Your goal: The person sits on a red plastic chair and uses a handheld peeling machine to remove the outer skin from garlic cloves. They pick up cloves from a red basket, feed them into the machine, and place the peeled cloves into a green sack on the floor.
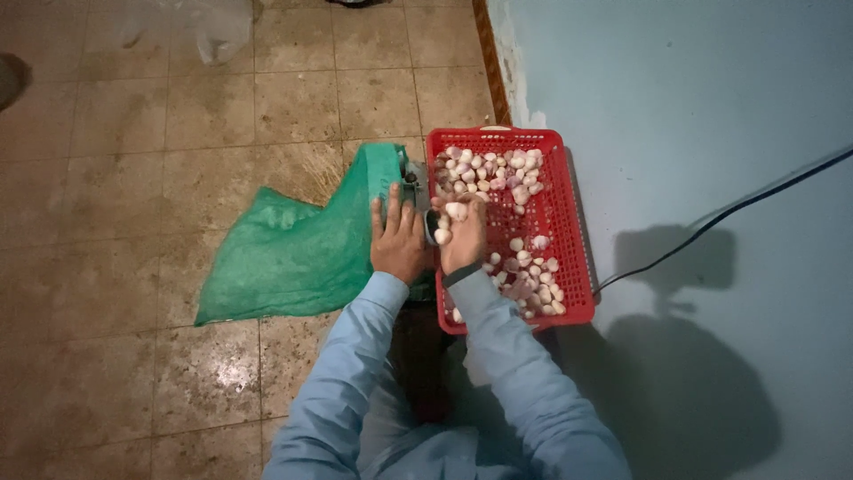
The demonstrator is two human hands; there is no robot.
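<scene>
Red plastic lattice basket (569, 222) is sitting on the tiled floor (133, 178) against the pale blue wall (693, 107), holding pale peeled garlic cloves (493, 169) in two heaps, one at its far end and one at its near end. Over the basket's left edge, the right hand (462, 236) is closing its grip around a few of those cloves. Just left of the basket, the left hand (397, 238) is lying flat with fingers spread on a green mesh sack (284, 249). Right of the basket, a black cable (711, 218) is running along the wall
</scene>
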